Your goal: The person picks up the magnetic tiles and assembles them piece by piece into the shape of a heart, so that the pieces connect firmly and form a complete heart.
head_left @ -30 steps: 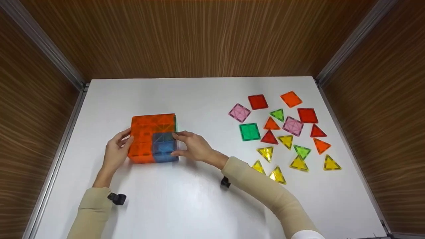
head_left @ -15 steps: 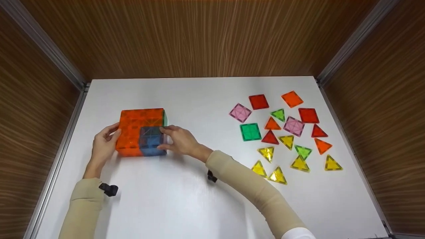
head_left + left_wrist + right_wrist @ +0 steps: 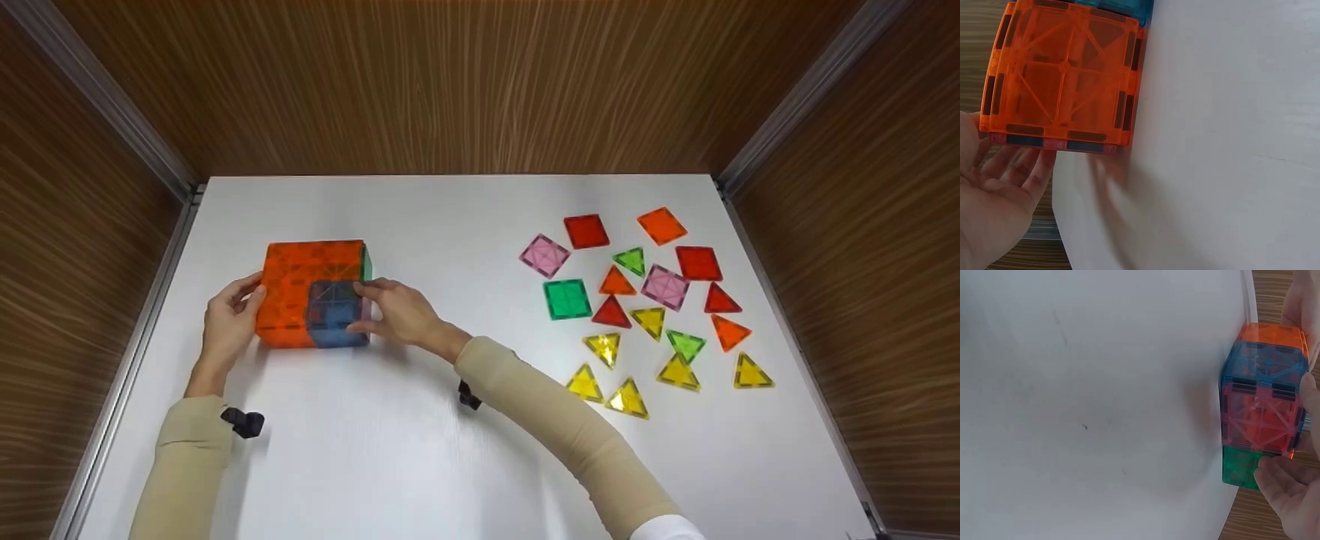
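1. A box built from translucent plastic tiles, mostly orange [image 3: 296, 274], sits on the left part of the smooth white table [image 3: 420, 457], between the two hands
2. The bare left hand [image 3: 231, 319] holds this box at its left side; the thumb lies at the upper edge, the fingers reach behind that side and are partly hidden
3. The bare right hand [image 3: 401, 311] grips the opposite side, with the thumb and the fingers set apart across it
4. Near the right thumb there is a blue see-through tile [image 3: 334, 304], which forms the near right corner of the box
5. The right wrist view shows also a pink see-through tile [image 3: 1264, 413] on the side of the box, and a green see-through tile [image 3: 1241, 467], which the right fingertips touch
6. Well apart, on the right part of the table, lie loose flat plastic squares in red, orange, pink and green [image 3: 568, 299]
7. Among and below them are loose flat plastic triangles in green, orange, red and yellow [image 3: 603, 347]
8. Both forearms wear beige sleeves [image 3: 562, 424], and brown wood-grain panels [image 3: 465, 90] enclose the table
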Tool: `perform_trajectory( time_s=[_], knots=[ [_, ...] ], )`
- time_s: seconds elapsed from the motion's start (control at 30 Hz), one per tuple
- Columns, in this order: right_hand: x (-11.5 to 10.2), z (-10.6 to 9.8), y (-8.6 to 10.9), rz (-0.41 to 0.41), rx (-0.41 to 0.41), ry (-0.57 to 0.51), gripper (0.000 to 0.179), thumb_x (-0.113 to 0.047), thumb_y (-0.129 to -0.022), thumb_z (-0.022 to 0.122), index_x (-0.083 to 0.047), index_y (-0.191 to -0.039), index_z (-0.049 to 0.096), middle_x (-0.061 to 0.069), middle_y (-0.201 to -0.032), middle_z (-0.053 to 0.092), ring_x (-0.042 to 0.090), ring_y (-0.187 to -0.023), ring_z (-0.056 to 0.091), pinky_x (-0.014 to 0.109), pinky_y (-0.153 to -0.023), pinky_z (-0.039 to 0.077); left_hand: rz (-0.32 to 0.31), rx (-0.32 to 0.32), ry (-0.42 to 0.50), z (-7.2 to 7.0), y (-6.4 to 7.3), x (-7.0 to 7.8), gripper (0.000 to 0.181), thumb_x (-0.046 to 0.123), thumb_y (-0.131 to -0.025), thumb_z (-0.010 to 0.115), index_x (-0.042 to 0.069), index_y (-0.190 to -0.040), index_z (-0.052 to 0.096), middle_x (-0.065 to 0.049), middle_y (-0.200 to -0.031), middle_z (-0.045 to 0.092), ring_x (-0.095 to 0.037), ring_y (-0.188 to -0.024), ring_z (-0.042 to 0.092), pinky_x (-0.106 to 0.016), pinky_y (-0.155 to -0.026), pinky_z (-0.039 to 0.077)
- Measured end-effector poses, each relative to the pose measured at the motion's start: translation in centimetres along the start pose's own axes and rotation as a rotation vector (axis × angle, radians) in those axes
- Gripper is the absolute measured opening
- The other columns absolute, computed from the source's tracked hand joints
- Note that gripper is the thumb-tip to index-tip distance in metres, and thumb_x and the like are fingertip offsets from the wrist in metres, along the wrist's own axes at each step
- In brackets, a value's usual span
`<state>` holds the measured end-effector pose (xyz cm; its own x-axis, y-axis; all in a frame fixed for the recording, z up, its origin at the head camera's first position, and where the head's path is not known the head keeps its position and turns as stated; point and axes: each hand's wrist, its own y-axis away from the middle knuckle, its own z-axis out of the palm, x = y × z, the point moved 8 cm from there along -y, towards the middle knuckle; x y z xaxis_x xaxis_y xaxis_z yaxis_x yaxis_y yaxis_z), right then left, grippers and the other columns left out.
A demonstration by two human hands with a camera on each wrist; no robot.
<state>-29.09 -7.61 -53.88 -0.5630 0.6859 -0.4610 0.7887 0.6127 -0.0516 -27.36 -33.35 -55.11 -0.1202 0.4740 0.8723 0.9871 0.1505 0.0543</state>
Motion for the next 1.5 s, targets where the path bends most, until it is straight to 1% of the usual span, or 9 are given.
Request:
perform_trajectory(
  time_s=[0.07,0.13,0.23,0.37,0.57,0.7,0.8,1.17,1.5],
  knots=[
    [0.1,-0.1,0.1,-0.005,-0.007,-0.005,0.077,-0.058,-0.094,0.072,-0.012,-0.153,0.056,0.008,-0.149,0.065,0.024,-0.136,0.064,0.035,-0.111,0.055,0.014,0.034,-0.016,0.1,0.3,0.5,0.048,0.031,-0.111,0.053,0.007,-0.153,0.054,-0.017,-0.153,0.059,-0.017,-0.135,0.06,-0.01,-0.106,0.047],
    [0.3,-0.4,0.4,-0.016,-0.009,-0.019,0.073,-0.055,-0.096,0.072,-0.013,-0.153,0.056,0.008,-0.149,0.064,0.024,-0.136,0.064,0.036,-0.112,0.054,0.056,0.07,-0.046,0.3,0.8,1.2,0.046,0.026,-0.11,0.056,0.003,-0.15,0.057,-0.02,-0.153,0.059,-0.031,-0.14,0.058,-0.026,-0.114,0.049],
    [0.9,-1.0,1.3,-0.028,-0.006,-0.039,0.066,-0.051,-0.098,0.071,-0.015,-0.152,0.057,0.009,-0.15,0.063,0.024,-0.136,0.063,0.037,-0.113,0.053,0.161,0.102,-0.136,1.0,1.8,2.9,0.043,0.017,-0.106,0.062,-0.003,-0.144,0.06,-0.025,-0.155,0.055,-0.044,-0.146,0.05,-0.055,-0.123,0.039],
    [2.2,-2.3,3.2,-0.05,0.029,-0.091,0.06,-0.043,-0.1,0.071,-0.012,-0.15,0.06,0.013,-0.15,0.062,0.028,-0.138,0.062,0.041,-0.115,0.052,0.311,0.092,-0.263,2.8,3.7,5.3,0.042,0.015,-0.102,0.068,-0.005,-0.139,0.064,-0.029,-0.156,0.051,-0.051,-0.146,0.043,-0.067,-0.123,0.031],
    [4.5,-4.0,6.9,-0.076,0.075,-0.1,0.057,-0.041,-0.101,0.071,-0.009,-0.147,0.061,0.016,-0.151,0.061,0.033,-0.139,0.061,0.048,-0.115,0.052,0.41,0.015,-0.309,6.3,6.0,8.0,0.044,0.022,-0.099,0.073,0.003,-0.138,0.068,-0.024,-0.151,0.058,-0.047,-0.14,0.053,-0.065,-0.117,0.042],
    [6.6,-5.2,9.5,-0.056,0.114,-0.069,0.056,-0.041,-0.1,0.071,-0.01,-0.146,0.062,0.016,-0.151,0.061,0.034,-0.139,0.06,0.049,-0.114,0.052,0.432,-0.009,-0.369,8.2,6.8,9.0,0.046,0.025,-0.098,0.076,0.005,-0.138,0.068,-0.023,-0.15,0.06,-0.046,-0.138,0.056,-0.065,-0.114,0.045],
    [8.1,-6.1,11.3,-0.039,0.136,-0.066,0.057,-0.042,-0.1,0.072,-0.01,-0.146,0.063,0.016,-0.151,0.061,0.034,-0.14,0.06,0.05,-0.114,0.052,0.427,-0.014,-0.419,9.0,7.1,9.0,0.047,0.026,-0.097,0.077,0.005,-0.138,0.068,-0.024,-0.15,0.059,-0.046,-0.138,0.055,-0.063,-0.116,0.044],
    [13.4,-9.2,18.2,0.026,0.171,-0.05,0.056,-0.038,-0.097,0.076,-0.009,-0.144,0.064,0.02,-0.151,0.06,0.041,-0.138,0.06,0.057,-0.112,0.052,0.441,0.044,-0.525,9.7,7.1,8.4,0.045,0.022,-0.096,0.078,-0.001,-0.133,0.069,-0.027,-0.148,0.06,-0.047,-0.139,0.054,-0.06,-0.118,0.041],
    [16.7,-9.9,25.5,0.121,0.079,0.034,0.054,-0.038,-0.093,0.081,-0.015,-0.14,0.069,0.013,-0.141,0.066,0.034,-0.129,0.064,0.053,-0.106,0.057,0.432,0.048,-0.528,9.7,7.2,8.1,0.045,0.022,-0.095,0.079,-0.002,-0.133,0.069,-0.026,-0.147,0.06,-0.047,-0.139,0.053,-0.06,-0.12,0.04]
  ],
)
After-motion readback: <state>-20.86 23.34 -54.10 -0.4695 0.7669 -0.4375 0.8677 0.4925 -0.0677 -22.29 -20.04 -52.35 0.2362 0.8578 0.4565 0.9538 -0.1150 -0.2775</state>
